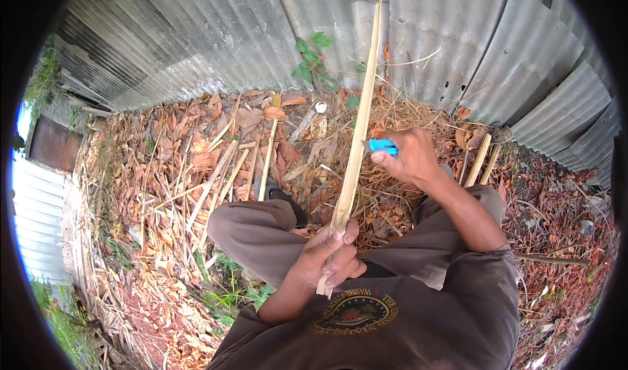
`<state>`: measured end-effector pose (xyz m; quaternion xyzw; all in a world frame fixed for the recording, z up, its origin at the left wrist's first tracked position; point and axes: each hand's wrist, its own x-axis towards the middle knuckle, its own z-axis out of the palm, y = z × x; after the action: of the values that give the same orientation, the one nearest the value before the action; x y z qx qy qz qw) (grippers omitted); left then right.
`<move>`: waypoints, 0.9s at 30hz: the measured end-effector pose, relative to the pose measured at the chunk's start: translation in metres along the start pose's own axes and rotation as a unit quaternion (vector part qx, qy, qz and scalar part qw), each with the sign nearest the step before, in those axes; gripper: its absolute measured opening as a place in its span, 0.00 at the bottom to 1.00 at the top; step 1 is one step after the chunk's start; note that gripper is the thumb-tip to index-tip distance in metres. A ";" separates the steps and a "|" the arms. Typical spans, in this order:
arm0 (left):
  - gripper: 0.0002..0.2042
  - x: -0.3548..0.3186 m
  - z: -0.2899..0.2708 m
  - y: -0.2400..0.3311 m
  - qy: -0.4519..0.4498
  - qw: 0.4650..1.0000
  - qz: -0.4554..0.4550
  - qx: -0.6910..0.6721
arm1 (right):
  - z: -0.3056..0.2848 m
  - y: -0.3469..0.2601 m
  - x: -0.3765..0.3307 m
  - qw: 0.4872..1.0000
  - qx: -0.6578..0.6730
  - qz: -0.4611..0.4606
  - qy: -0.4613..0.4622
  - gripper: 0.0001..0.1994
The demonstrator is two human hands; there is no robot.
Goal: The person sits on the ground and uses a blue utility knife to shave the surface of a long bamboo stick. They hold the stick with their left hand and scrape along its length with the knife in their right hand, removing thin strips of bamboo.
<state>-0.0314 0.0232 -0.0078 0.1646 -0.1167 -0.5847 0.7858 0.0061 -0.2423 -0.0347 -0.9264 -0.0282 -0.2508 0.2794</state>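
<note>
A long, pale strip of split bamboo (360, 131) rises from my lap toward the metal wall, narrowing to a thin tip at its far end. My left hand (330, 255) is closed around its near end, in front of my shirt. In my right hand (415, 155) is a knife with a bright blue handle (383, 147), gripped in a closed fist. Its short dark blade meets the right edge of the bamboo strip around mid-length, or lies just beside it; I cannot tell which.
Corrugated metal sheets (340, 43) form a wall ahead. Dry leaves (176, 141) cover the ground, with several loose bamboo strips (212, 183) on the left. Two pale bamboo pieces (479, 160) lean beyond my right knee. A leafy green plant (307, 62) grows against the wall.
</note>
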 end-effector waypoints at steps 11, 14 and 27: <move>0.13 -0.014 0.004 0.004 -0.007 0.998 -0.019 0.053 | -0.019 0.022 0.036 0.987 -0.129 -0.031 0.096 0.38; 0.13 -0.028 0.017 -0.009 0.019 0.995 -0.079 0.061 | -0.051 0.052 0.055 0.983 -0.109 0.134 0.067 0.39; 0.13 -0.044 0.010 0.001 0.024 0.991 -0.069 0.117 | -0.055 0.052 0.045 0.984 -0.161 -0.002 0.077 0.35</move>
<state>-0.0471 0.0638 0.0017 0.2765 -0.1537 -0.6155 0.7218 0.0306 -0.3188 0.0002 -0.9373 0.0322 -0.3228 0.1273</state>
